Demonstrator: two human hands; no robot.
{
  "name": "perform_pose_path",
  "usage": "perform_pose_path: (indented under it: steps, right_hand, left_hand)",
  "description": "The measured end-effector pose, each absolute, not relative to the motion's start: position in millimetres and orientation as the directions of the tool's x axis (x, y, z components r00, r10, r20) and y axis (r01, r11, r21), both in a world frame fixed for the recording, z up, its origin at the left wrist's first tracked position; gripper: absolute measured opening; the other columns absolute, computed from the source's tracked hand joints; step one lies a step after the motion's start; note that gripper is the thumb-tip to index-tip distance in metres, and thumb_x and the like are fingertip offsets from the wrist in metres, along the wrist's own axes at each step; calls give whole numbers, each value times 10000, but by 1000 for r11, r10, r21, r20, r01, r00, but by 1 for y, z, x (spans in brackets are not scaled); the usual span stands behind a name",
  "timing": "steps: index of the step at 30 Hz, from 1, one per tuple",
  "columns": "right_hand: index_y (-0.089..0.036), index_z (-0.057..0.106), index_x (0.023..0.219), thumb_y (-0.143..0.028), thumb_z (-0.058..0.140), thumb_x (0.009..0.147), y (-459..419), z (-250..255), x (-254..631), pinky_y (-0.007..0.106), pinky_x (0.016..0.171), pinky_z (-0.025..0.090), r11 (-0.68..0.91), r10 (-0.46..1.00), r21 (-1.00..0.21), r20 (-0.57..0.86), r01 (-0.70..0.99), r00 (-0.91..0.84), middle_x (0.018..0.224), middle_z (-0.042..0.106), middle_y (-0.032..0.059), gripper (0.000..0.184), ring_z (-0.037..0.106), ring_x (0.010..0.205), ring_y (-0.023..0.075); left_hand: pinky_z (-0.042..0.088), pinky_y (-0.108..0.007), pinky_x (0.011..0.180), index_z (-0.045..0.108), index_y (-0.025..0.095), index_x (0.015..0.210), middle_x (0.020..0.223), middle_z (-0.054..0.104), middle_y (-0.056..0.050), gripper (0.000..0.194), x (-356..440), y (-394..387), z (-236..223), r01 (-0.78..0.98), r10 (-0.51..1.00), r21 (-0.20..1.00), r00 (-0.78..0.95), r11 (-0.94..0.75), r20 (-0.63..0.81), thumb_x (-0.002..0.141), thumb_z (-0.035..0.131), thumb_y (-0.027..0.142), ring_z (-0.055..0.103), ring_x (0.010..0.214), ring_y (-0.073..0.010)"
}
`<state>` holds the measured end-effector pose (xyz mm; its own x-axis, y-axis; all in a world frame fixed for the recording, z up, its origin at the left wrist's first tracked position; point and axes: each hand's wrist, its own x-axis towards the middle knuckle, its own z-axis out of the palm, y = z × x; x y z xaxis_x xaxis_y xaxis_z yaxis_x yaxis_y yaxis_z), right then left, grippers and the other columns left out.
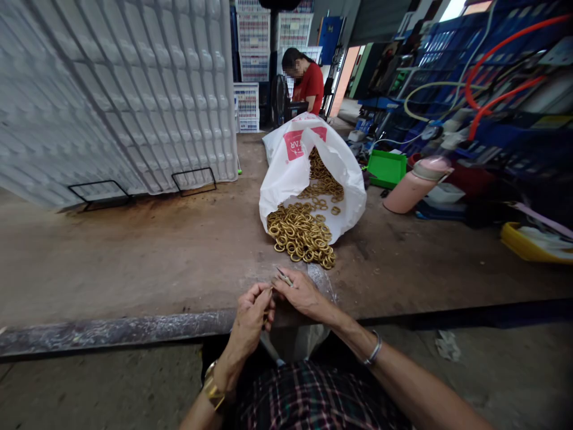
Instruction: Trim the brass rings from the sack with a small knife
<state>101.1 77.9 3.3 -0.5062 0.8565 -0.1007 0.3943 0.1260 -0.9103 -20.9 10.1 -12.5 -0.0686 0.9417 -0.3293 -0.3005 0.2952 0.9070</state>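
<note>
One plaid shirt (308, 397) nearest, one left hand (253, 307) pinches (contents unclear); one right hand (307, 294) grips one pointed tool (285, 278).

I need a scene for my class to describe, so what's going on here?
Someone is working with both hands close together at a table's near edge. The right hand holds a small pointed tool; the left hand is pinched closed beside it, its contents too small to tell. Beyond them, gold-coloured rings spill from an open white bag. A person in red is farther back.
</note>
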Motion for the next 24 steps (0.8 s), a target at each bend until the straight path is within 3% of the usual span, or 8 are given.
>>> perform_pose_path:
  steps: [7,12,16,24]
  right_hand:
    - [-178,457,638,-293,369,843,80,-4,103,204,530,320,153,876,-898,-70,413,-476,563,484,-34,251,441,533,92]
    - [-185,511,709,-225,400,820,78,-13,110,220,550,290,379,854,-678,-5,629,-520,608,540,-7,162,457,563,111]
    - [-194,564,839,-170,429,774,72,-14,110,236,557,268,498,800,-523,-31,692,-600,684,617,21,151,509,595,129]
    - [-192,555,947,-168,413,765,75,-16,109,247,548,258,555,765,-405,-95,727,-637,738,656,47,232,572,640,154]
  left_hand:
    - [296,-150,348,498,164,746,576,475,59,303,-19,9,-8,-389,943,875,-46,287,-329,737,587,454,400,401,-38]
    - [304,-153,346,494,168,744,555,470,64,316,-18,10,-10,-338,943,904,-106,263,-315,729,590,469,398,397,-44]
    - [320,-155,357,494,171,749,549,471,62,320,-19,11,-14,-273,946,929,-135,249,-294,749,560,484,395,400,-47]
    - [333,-161,370,479,173,698,495,457,58,335,-19,8,-10,-136,954,965,-174,223,-245,768,524,498,393,395,-57]
